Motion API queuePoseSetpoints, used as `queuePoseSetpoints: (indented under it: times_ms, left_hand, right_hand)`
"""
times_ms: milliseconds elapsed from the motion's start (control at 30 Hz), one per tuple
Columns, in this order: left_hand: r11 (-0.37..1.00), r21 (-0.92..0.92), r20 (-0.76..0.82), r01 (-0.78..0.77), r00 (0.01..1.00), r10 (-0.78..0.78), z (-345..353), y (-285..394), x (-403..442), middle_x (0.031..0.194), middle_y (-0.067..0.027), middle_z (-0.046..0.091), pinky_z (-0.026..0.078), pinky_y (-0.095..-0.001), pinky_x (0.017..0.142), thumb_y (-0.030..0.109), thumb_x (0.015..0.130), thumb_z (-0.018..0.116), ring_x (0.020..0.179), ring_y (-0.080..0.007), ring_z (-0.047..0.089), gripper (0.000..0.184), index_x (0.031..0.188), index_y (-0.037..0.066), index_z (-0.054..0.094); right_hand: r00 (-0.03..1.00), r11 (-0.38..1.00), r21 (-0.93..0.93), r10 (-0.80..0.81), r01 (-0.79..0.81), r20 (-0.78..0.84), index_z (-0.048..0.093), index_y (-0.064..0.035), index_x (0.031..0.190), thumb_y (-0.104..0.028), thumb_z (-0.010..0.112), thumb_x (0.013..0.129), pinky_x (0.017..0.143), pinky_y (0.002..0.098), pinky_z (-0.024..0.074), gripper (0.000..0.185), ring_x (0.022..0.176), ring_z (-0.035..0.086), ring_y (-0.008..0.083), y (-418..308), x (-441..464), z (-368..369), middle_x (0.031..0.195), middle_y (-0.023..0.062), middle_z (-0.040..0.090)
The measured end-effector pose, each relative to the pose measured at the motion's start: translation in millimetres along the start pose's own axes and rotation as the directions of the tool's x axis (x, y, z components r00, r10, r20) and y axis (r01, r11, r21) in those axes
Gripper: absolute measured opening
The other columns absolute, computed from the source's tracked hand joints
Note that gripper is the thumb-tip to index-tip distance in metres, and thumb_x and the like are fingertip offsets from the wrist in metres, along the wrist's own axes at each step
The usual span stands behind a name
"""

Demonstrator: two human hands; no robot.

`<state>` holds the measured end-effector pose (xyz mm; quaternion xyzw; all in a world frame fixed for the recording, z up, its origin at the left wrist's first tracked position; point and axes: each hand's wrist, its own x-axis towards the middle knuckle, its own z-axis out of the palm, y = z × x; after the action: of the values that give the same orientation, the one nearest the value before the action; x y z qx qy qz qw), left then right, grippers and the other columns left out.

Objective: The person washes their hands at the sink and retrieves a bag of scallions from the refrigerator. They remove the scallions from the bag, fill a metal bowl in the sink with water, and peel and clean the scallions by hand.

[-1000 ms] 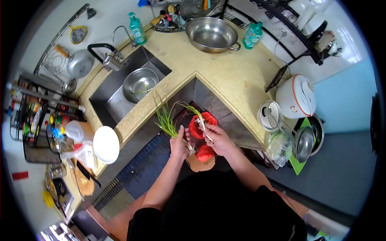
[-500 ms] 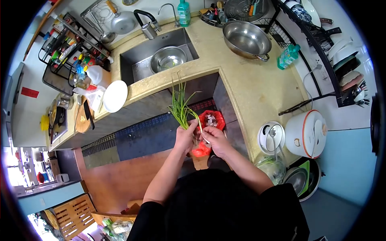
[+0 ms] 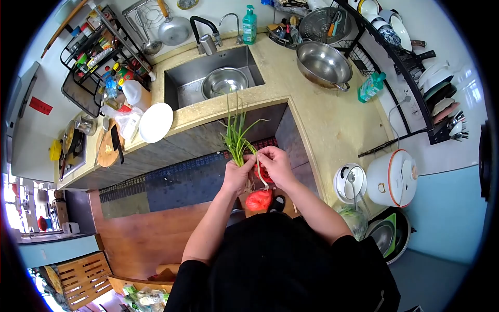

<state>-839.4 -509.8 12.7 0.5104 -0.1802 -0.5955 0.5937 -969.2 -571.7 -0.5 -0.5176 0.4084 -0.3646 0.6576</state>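
Pinching one green onion (image 3: 259, 170), the right fingers (image 3: 266, 152) sit beside the left hand (image 3: 237, 177), curled round a bunch (image 3: 236, 142).

It was a kitchen: a stainless-steel sink (image 3: 179, 91) with a black faucet (image 3: 208, 46) was set into the bench (image 3: 332, 119), which bore a rice cooker (image 3: 391, 178) and steel pan (image 3: 323, 61), while a ladle (image 3: 151, 48) hung nearby.

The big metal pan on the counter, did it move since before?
No. The metal pan sits in the same spot beyond the inner corner of the counter, just left of the green bottle. The camera turned, shifting the picture.
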Motion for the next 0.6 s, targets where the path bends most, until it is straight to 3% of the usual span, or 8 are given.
queuePoseSetpoints:
  times_ms: [133, 233, 333, 433, 567, 600]
  left_hand:
    - [0.997, -0.078, -0.007, -0.017, 1.000, 0.016, -1.2, -3.7, 8.5, 0.072, -0.0008, 0.061, 0.041, -0.0211, 0.047, 0.019, 0.093, 0.064, 0.056, -0.0083, 0.054, 0.012, 0.095, 0.007, 0.061]
    - [0.995, -0.101, 0.032, -0.014, 0.999, 0.018, -7.8, -8.0, 16.8, 0.074, -0.0005, 0.061, 0.041, -0.0206, 0.048, 0.019, 0.094, 0.062, 0.056, -0.0083, 0.053, 0.012, 0.096, 0.007, 0.060]
    - [0.982, -0.183, 0.022, 0.038, 0.999, -0.034, -4.7, -2.6, 17.7, 0.077, -0.0006, 0.061, 0.042, -0.0204, 0.048, 0.019, 0.095, 0.061, 0.058, -0.0083, 0.054, 0.011, 0.096, 0.008, 0.060]
    - [0.975, -0.213, 0.085, 0.060, 0.995, -0.043, -2.2, 4.3, 17.8, 0.081, -0.0025, 0.062, 0.051, -0.0244, 0.060, 0.014, 0.094, 0.061, 0.067, -0.0104, 0.059, 0.009, 0.094, 0.005, 0.060]
    - [0.917, -0.377, -0.012, 0.133, 0.989, -0.148, -9.1, 2.2, 28.3, 0.083, 0.0006, 0.063, 0.046, -0.0215, 0.054, 0.015, 0.094, 0.062, 0.069, -0.0099, 0.059, 0.008, 0.098, 0.009, 0.063]
    - [0.914, -0.384, -0.007, 0.131, 0.989, -0.145, -12.2, 1.9, 30.1, 0.081, 0.0011, 0.063, 0.043, -0.0210, 0.052, 0.016, 0.094, 0.063, 0.069, -0.0093, 0.058, 0.006, 0.095, 0.010, 0.062]
  right_hand:
    - [0.994, 0.988, 0.120, 0.098, -0.093, -0.038, 0.060, -0.0028, 0.093, -0.010, 0.061, 0.093, 0.054, 0.0176, 0.0428, 0.008, 0.062, 0.054, 0.0039, -12.7, -1.4, 7.6, 0.077, 0.0001, 0.060]
    - [0.982, 0.957, 0.222, 0.188, -0.185, 0.009, 0.061, -0.0026, 0.094, -0.010, 0.061, 0.093, 0.060, 0.0198, 0.0457, 0.007, 0.073, 0.057, 0.0053, -6.2, 3.0, 3.1, 0.083, 0.0009, 0.062]
    - [0.988, 0.956, 0.258, 0.154, -0.144, -0.019, 0.059, -0.0051, 0.093, -0.013, 0.059, 0.095, 0.049, 0.0174, 0.0382, 0.008, 0.058, 0.048, 0.0029, -14.5, 2.8, 12.9, 0.074, -0.0019, 0.057]
    - [0.997, 0.993, 0.099, 0.061, -0.056, -0.056, 0.058, -0.0057, 0.093, -0.013, 0.058, 0.096, 0.049, 0.0173, 0.0367, 0.008, 0.057, 0.046, 0.0018, -12.6, 4.3, 17.7, 0.074, -0.0033, 0.055]
    - [0.987, 0.978, -0.152, -0.150, 0.140, -0.059, 0.058, -0.0047, 0.095, -0.013, 0.057, 0.096, 0.057, 0.0193, 0.0407, 0.009, 0.067, 0.049, 0.0030, 7.0, 5.6, 13.0, 0.079, -0.0021, 0.055]
    - [0.997, 0.987, -0.147, -0.071, 0.064, -0.039, 0.057, -0.0038, 0.098, -0.013, 0.055, 0.097, 0.064, 0.0208, 0.0445, 0.009, 0.074, 0.052, 0.0044, 4.8, -1.4, 8.4, 0.084, -0.0010, 0.057]
